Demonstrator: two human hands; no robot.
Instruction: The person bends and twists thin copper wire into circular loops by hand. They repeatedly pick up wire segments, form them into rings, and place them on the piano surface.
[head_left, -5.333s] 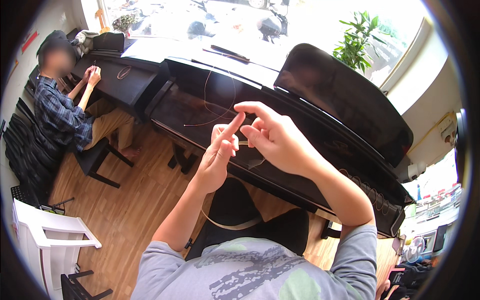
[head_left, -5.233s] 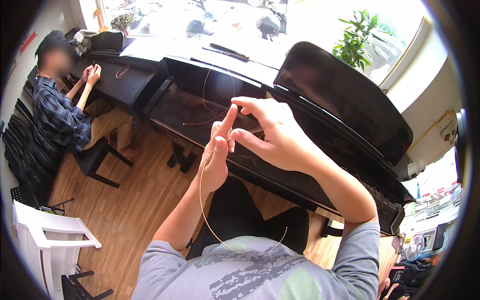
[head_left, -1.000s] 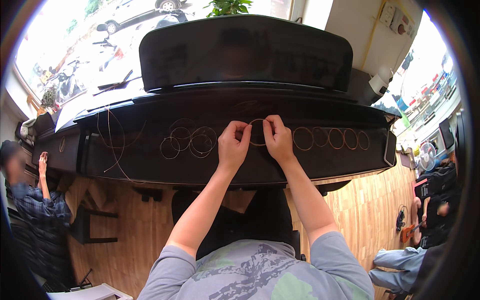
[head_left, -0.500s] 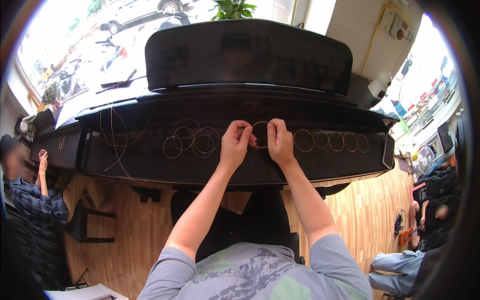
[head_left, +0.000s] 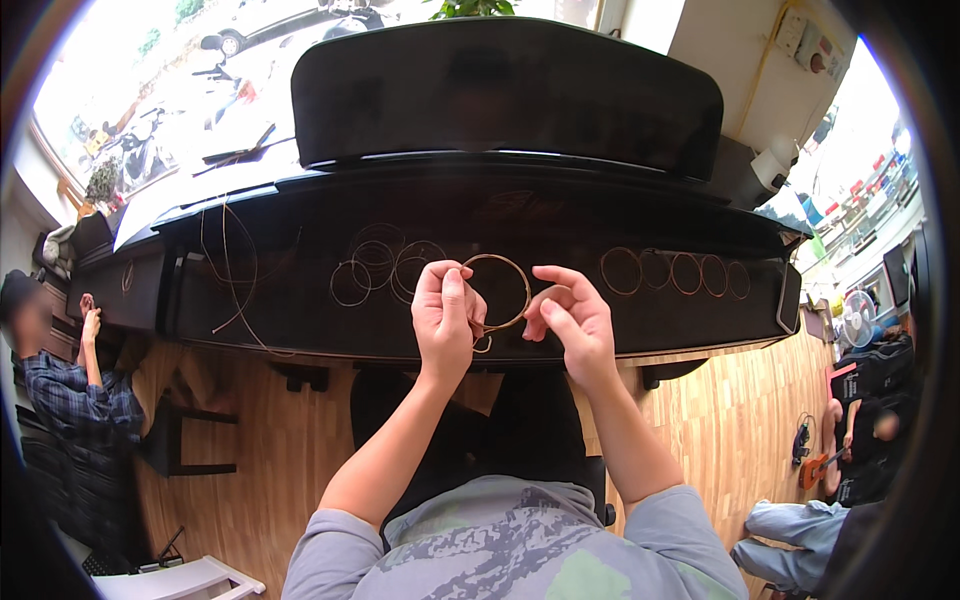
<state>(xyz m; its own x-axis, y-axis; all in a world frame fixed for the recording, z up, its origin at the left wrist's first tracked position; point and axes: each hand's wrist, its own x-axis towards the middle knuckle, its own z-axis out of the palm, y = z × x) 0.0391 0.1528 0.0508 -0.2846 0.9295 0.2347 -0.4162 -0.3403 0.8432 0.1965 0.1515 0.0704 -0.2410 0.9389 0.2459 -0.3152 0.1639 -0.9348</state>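
One wire coil (head_left: pixel 529 290) sat pinched in left hand (head_left: pixel 447 310), probably keeping turns together; right hand (head_left: pixel 577 325) hovered beside, spread loosely; five coils (head_left: pixel 673 274) lay rowed, perhaps against tangling.

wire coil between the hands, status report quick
Left hand closed on wire coil. Right hand open at its right edge, contact unclear. Row of coils farther right, apparently out of the way.

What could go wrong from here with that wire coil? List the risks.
If the left hand loses its grip, the coil might spring open.

Its loose end, hanging below, could snag or start unwinding.

The long loose wire at left reaches the front edge of the black surface, so an arm might drag it off.
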